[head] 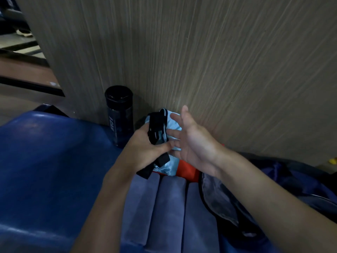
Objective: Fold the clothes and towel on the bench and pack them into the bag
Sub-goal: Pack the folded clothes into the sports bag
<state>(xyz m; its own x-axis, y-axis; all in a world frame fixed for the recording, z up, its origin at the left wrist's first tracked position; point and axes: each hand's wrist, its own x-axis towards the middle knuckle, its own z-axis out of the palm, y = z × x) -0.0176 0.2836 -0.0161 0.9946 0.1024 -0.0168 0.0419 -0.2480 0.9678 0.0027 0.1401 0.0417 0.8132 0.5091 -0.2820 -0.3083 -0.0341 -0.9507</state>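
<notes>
My left hand [145, 145] grips a black strap with a buckle [156, 128] that lies against a light blue garment [173, 125]. My right hand [189, 137] is held flat with straight fingers, its fingertips touching the light blue garment. Under the garment an orange piece of cloth [186, 169] shows. A folded purple-blue towel [164, 207] lies on the blue bench [45, 161] in front of me. At the right the dark blue bag [228, 203] stands with its mouth wide and grey lining showing.
A dark water bottle [119, 114] stands upright on the bench against the wood-grain wall panel [200, 52], just left of my left hand. The floor and a step are at the far left. A small yellow object [332, 160] sits at the right edge.
</notes>
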